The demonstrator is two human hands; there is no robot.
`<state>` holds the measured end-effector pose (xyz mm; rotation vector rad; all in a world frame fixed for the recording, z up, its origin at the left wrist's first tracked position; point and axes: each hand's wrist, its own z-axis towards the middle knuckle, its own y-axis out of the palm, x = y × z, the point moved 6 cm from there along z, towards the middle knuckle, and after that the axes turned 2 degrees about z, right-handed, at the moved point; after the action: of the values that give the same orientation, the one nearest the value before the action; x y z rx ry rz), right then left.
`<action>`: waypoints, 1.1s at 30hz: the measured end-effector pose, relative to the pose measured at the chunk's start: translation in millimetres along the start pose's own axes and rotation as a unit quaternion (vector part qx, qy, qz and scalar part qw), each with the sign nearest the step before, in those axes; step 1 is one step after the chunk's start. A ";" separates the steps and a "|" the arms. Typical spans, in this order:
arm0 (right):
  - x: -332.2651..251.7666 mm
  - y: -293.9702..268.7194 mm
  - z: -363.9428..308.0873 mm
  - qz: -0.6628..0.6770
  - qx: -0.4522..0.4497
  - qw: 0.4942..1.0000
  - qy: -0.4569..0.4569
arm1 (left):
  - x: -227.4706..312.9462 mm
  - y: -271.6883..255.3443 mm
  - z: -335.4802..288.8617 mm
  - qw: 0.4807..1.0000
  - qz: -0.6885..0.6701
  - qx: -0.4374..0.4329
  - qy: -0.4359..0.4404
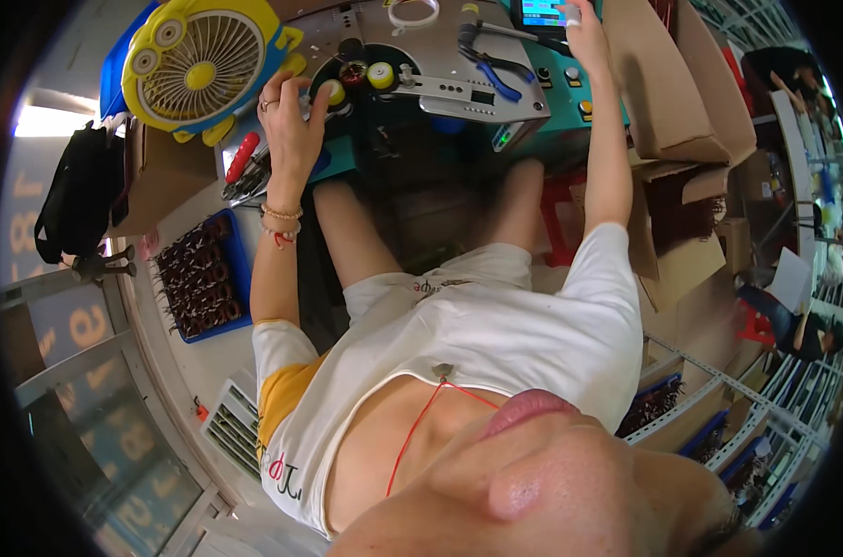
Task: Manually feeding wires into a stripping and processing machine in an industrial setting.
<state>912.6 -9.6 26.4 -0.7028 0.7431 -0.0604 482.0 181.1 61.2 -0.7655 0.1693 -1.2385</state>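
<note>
My left hand is at the left side of a grey bench machine, its thumb and fingers apart. The thumb is beside a yellow-and-white roller, and I cannot tell whether they touch. A second yellow-and-white roller sits to the right, with a small dark-red wire coil between the two. My right hand is raised at the top edge, by a small lit screen. One finger there has a white covering and is stretched out; the other fingers are partly hidden.
Pliers with blue handles lie on the machine. A yellow-and-blue fan stands at left, near a red-handled tool. A blue tray holds several wound coils. Cardboard boxes stand at right, and people are working farther off.
</note>
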 end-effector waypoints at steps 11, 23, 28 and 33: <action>83.1 27.5 32.2 -0.105 -0.099 0.988 0.057 | 27.8 16.1 6.9 0.999 -0.039 -0.005 -0.015; -262.7 46.0 -168.5 0.335 -0.177 0.880 -0.285 | 119.3 24.3 -65.8 0.625 -0.684 -0.150 -0.344; -278.7 50.9 -200.3 0.410 -0.204 0.846 -0.274 | 112.6 14.8 -101.0 0.517 -0.730 -0.175 -0.411; -285.2 55.3 -212.1 0.445 -0.248 0.815 -0.277 | 111.6 3.8 -94.1 0.525 -0.733 -0.163 -0.401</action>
<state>554.0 -4.3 53.5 -0.7458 0.4489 1.1967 475.9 41.1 20.2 -1.9082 -1.3691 -2.2358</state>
